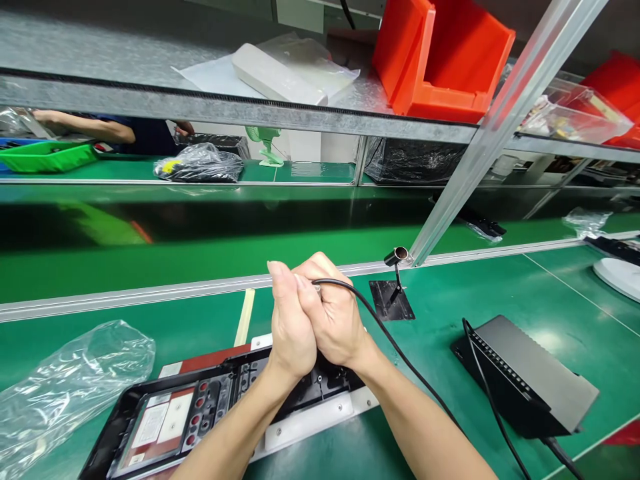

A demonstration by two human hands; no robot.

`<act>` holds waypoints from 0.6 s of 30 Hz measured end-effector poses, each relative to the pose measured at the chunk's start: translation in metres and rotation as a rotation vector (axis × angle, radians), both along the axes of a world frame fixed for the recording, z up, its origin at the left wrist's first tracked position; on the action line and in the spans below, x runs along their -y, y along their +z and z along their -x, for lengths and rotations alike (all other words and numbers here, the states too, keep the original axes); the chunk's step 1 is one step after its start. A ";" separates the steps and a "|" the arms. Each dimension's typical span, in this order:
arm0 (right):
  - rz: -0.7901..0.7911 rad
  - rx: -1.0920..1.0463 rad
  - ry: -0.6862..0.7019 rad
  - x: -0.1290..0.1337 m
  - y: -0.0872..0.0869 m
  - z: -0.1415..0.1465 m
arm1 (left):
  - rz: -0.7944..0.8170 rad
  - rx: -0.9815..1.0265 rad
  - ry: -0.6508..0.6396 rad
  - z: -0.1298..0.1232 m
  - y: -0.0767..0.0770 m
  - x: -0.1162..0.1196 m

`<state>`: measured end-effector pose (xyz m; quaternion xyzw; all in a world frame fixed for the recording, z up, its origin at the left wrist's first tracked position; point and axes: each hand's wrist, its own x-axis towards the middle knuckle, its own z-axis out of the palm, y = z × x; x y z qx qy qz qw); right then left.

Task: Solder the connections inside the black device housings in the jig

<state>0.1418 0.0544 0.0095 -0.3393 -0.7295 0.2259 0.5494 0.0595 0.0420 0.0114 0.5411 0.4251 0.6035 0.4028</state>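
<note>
The left hand [293, 327] and right hand [337, 313] are gripping a mostly hidden corded tool [318, 289] together, apparently for steadiness, above the black plastic housing [226, 383], which white side blocks [310, 423] are seemingly keeping still on the near green workbench [440, 293].

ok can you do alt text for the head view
A person's left hand and right hand press together above a black housing at a green workbench, a black cable running from them toward the lower right. A clear plastic bag lies left, a grey-topped box right.
</note>
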 end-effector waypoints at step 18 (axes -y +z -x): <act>0.006 -0.034 0.006 -0.001 -0.002 0.000 | 0.080 -0.036 0.203 0.001 -0.009 -0.001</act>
